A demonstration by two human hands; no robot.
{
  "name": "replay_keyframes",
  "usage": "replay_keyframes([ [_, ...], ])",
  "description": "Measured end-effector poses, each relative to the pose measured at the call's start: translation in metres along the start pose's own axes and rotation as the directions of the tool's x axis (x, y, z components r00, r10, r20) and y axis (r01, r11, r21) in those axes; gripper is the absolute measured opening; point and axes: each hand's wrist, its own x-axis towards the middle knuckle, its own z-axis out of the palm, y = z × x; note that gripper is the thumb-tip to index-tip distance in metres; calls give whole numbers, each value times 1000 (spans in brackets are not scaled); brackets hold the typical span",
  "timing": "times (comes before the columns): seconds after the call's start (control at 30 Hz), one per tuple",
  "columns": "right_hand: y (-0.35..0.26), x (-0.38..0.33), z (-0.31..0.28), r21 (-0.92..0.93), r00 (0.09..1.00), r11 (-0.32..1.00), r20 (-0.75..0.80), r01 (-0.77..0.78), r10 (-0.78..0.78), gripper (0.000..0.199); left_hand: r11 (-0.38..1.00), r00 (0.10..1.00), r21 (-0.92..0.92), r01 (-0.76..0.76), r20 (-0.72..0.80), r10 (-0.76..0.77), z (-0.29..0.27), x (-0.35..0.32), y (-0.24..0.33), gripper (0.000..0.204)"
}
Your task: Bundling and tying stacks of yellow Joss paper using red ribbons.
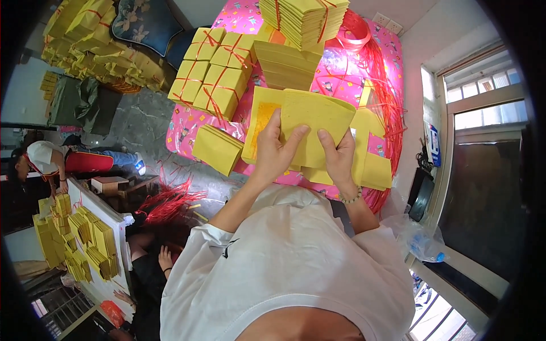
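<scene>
L hand (275, 149) & R hand (340, 160), part-closed, grip folded yellow paper (317, 112) btwn them; clear plastic bag (415, 237) right of R hand, contents unclear.

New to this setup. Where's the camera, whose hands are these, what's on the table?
There's no robot here: it's a person working bare-handed. The single picture comes from a wide fisheye camera on their head, looking down, so straight edges bend toward the rim and their own white shirt fills the bottom. The left hand and right hand together hold yellow paper, thumbs on top. The table has a pink patterned cover. On it lie more yellow paper, yellow bundles tied with red ribbon, and long loose red strands at the right.
</scene>
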Motion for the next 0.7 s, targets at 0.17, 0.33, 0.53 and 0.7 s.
replay_keyframes([
  [0.17, -5, 4, 1, 56, 995, 994, 11, -97, 97, 31, 994, 997, -100, 49, 59, -43, 0, 5, 4, 33],
  [0.33, -6, 18, 3, 22, 985, 985, 39, -170, 169, 31, 938, 977, -274, 211, 100, -190, -5, 15, -2, 31],
  [0.53, 2, 32, 6, 187, 933, 914, 66, -361, 355, 31, 847, 898, -303, 438, 93, -431, -10, 29, -1, 32],
  [0.7, 12, 38, 5, 243, 898, 864, 111, -441, 427, 32, 832, 886, -307, 463, 120, -448, -17, 36, -15, 33],
])
